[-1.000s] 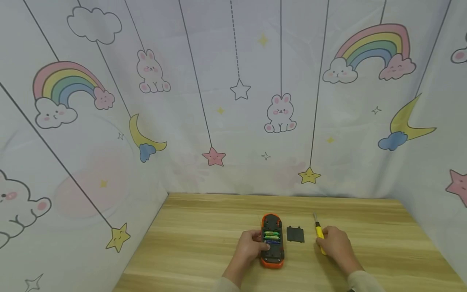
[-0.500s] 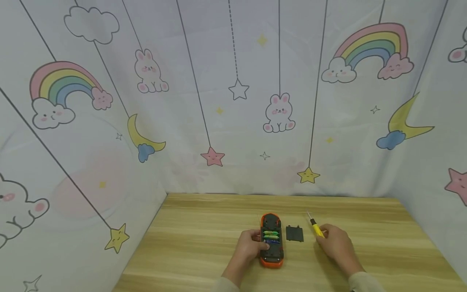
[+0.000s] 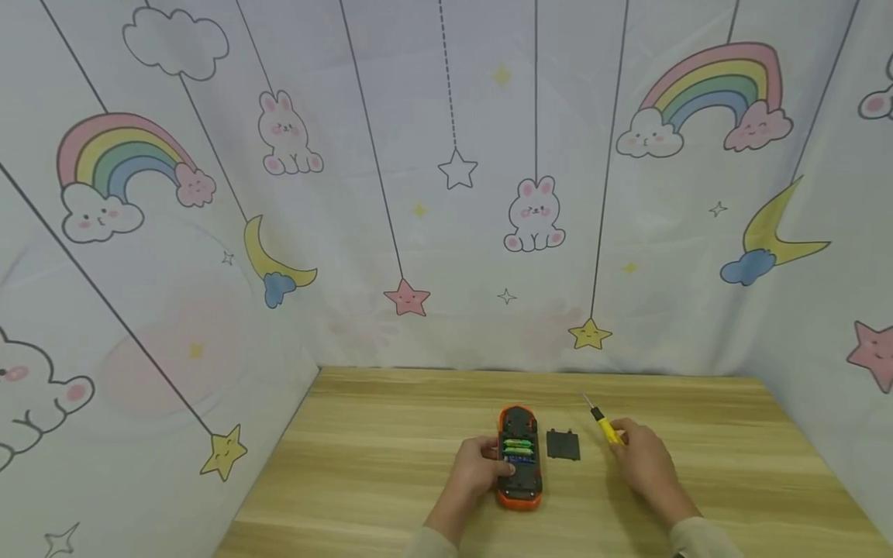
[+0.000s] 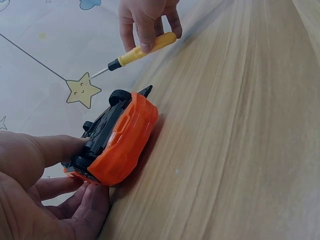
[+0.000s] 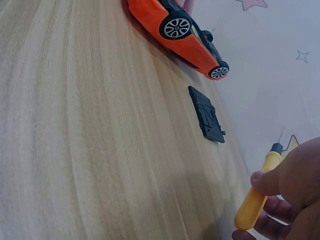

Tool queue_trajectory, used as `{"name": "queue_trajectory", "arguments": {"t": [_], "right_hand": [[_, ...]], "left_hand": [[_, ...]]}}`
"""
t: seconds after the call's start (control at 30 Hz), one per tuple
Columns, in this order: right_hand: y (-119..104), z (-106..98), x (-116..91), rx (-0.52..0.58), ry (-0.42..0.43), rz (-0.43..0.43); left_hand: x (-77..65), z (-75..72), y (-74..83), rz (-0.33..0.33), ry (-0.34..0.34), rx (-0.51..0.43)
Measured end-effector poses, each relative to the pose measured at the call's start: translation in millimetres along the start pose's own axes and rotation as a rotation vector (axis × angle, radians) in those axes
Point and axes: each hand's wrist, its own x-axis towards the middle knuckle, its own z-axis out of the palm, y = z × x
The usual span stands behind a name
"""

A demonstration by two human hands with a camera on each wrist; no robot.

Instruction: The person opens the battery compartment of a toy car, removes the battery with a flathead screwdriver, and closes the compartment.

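An orange toy car [image 3: 519, 496] lies upside down on the table, its black underside facing up. Green and blue batteries [image 3: 518, 449] sit in its uncovered compartment. My left hand [image 3: 477, 469] grips the car from the left side, thumb on the underside and fingers around the edge. A flat black battery cover [image 3: 563, 445] lies on the table just right of the car. Farther right, my right hand [image 3: 645, 461] pinches a screwdriver [image 3: 605, 426] by its yellow handle. The shaft points away and to the left, apart from the car and cover; in the right wrist view the screwdriver [image 5: 257, 197] is raised.
The wood-grain table [image 3: 370, 465] extends around the hands. Behind it and at both sides hang pale fabric walls [image 3: 460, 256] printed with rainbows, stars and rabbits. A thin wire-like antenna beside the car is too faint to tell clearly.
My right hand has shifted slightly away from the body, and the screwdriver has swung so its tip leans farther left. The left hand, car and cover stay in place.
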Motion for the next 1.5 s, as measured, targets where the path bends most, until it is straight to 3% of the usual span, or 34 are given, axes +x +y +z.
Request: {"name": "queue_trajectory", "arguments": {"t": [0.63,0.97,1.5], "right_hand": [[-3.0,-3.1,-10.0,0.016,0.006,-0.021],[-8.8,-5.8,-13.4,-0.017,0.022,-0.102],[-29.7,-9.1,-18.4,-0.065,-0.044,-0.188]], "left_hand": [[-0.3,0.5,0.4,0.004,0.008,0.017],[0.0,1.1,-0.6,0.003,0.012,0.015],[-1.3,0.3,1.7,0.000,0.032,0.050]]}}
